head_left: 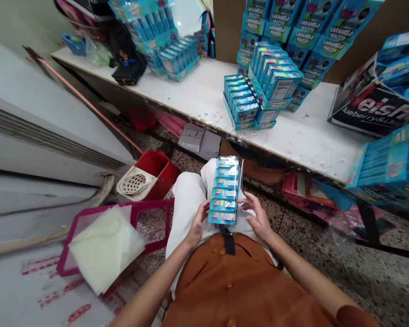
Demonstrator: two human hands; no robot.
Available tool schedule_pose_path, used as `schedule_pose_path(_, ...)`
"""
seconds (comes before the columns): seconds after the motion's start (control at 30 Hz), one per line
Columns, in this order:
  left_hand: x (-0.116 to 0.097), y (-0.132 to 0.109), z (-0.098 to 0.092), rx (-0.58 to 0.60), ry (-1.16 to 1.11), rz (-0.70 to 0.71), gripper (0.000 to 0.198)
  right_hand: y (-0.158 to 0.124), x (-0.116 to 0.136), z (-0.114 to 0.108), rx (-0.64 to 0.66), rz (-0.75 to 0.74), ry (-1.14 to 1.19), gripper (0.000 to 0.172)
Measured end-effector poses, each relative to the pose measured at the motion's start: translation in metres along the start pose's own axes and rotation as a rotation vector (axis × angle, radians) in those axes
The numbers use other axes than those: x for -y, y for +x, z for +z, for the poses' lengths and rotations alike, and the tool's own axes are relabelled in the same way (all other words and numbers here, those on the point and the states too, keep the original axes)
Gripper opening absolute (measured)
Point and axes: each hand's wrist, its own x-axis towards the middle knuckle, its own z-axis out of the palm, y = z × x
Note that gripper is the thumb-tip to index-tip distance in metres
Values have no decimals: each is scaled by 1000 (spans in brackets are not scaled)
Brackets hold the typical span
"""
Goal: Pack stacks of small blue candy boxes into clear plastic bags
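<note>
A blue display tray of small candy boxes [225, 190] rests on my lap, its boxes lined up in a row. Clear plastic film [240, 175] shows loose along its right edge. My left hand [197, 225] grips the tray's lower left side, with the fingers partly hidden under it. Beside the lower right side is my right hand [257, 217], fingers apart, the fingertips close to the film; whether they touch it I cannot tell.
Ahead runs a white table [197, 97] with stacked blue candy displays [276, 86] and a black carton [364, 100] at right. To my left are a red mop bucket [160, 170] and a magenta-framed stool [66, 245] bearing translucent sheets [105, 250].
</note>
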Motion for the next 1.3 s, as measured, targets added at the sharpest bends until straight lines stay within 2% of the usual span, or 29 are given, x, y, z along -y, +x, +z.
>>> schedule_pose_path(0.07,-7,10,5,-118,-61,-158,84,13,-8,6,-200,138,-33,70)
schedule_pose_path(0.13,-18,20,12,-165,-53,-349,76,28,-14,14,-318,237,13,66)
schedule_pose_path(0.2,-32,26,18,-108,-45,-495,72,43,-16,21,-284,298,221,60)
schedule_pose_path(0.3,-50,30,25,-19,-71,-579,64,62,-15,28,-181,360,494,59)
schedule_pose_path(0.47,-66,37,32,-33,-186,-543,58,87,-5,31,-148,342,706,67)
schedule_pose_path(0.63,-63,47,38,-100,-341,-503,58,103,4,37,-92,308,810,70)
schedule_pose_path(0.77,-59,45,42,-176,-429,-386,69,110,17,43,-74,174,793,71)
schedule_pose_path(0.9,-73,40,35,-231,-472,-290,82,117,36,48,-43,62,743,81)
schedule_pose_path(0.97,-83,39,27,-237,-477,-283,78,118,42,53,-48,121,742,86)
schedule_pose_path(1.07,-91,40,13,-267,-464,-269,70,113,45,67,-23,300,770,83)
schedule_pose_path(1.2,-87,44,-3,-326,-443,-291,76,107,47,85,3,416,829,73)
schedule_pose_path(1.3,-82,55,-25,-361,-371,-283,70,122,55,92,-13,506,911,61)
